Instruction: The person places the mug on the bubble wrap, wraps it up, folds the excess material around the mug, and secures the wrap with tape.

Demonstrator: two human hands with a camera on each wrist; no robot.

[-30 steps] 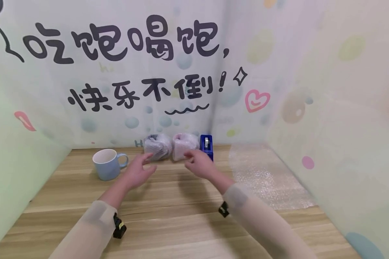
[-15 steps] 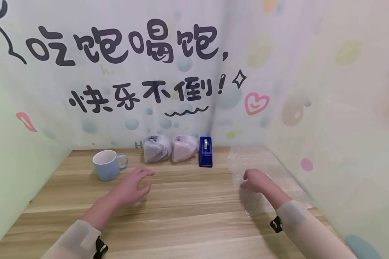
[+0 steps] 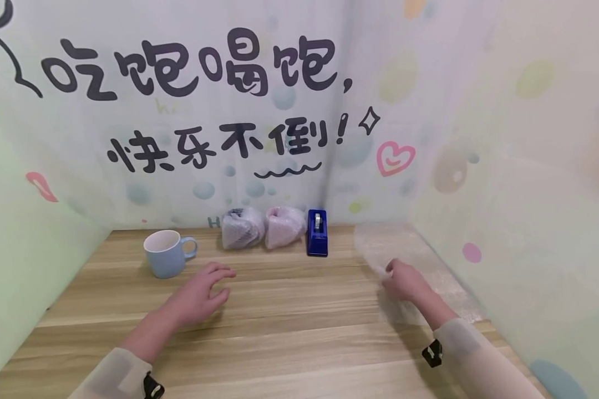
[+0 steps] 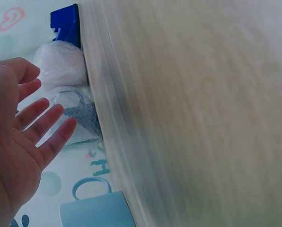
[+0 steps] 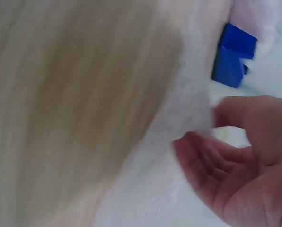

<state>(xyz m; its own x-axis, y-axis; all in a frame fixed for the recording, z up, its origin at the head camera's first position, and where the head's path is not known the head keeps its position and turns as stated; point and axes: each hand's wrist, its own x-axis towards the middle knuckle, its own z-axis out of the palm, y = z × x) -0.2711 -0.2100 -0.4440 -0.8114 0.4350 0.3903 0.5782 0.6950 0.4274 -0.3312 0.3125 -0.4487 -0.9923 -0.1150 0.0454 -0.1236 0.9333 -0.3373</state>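
My right hand pinches the near left edge of a clear sheet of bubble wrap at the table's right side. Up close in the right wrist view, the sheet's edge runs up between thumb and fingers. Over the left half of the table, my left hand is held with fingers spread and nothing in it. Its nearest object is a light blue mug with a white inside, standing upright, handle to the right.
Along the back wall sit two bubble-wrapped bundles, a greyish one and a pinkish one. Right beside them is a blue tape dispenser. Printed walls enclose the wooden table on the left, right and back.
My right hand has gone from beside the tape dispenser to the bubble wrap and taken its edge, which has lifted. The left hand has drawn back slightly from the bundles.
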